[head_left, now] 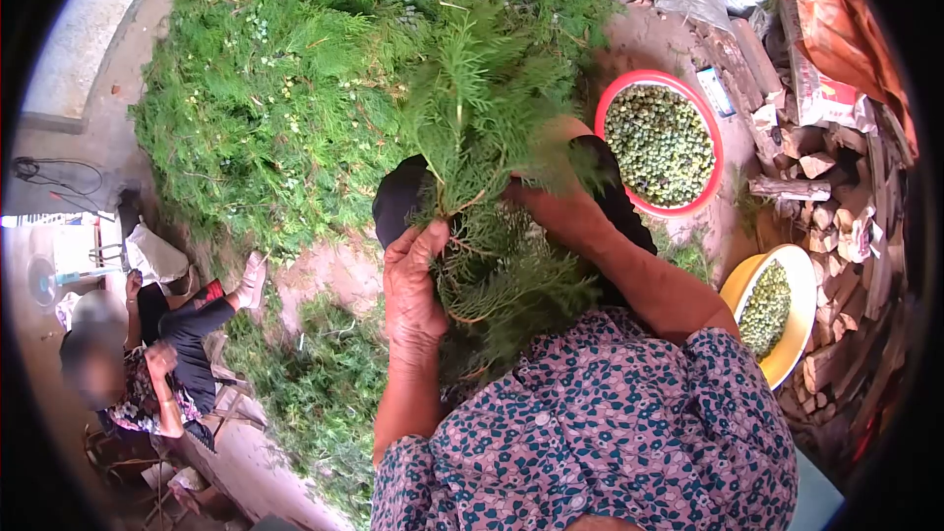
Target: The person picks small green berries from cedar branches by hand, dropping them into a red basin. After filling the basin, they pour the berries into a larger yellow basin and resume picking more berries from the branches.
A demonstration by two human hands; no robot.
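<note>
My left hand pinches the woody stem of a leafy green conifer branch between thumb and fingers, above my lap. Its feathery sprays stretch up past my knees and hang down over my dark trousers. My right hand reaches into the foliage on the branch's right side. Leaves and motion blur hide those fingertips, so I cannot make out what they grip. Beyond my knees lies a large heap of cut conifer branches, dotted with small pale-green cones.
To the right, a red-rimmed basin and a yellow basin hold small green cones. Stacked firewood and an orange sack line the right edge. More branches lie at left, near a seated person.
</note>
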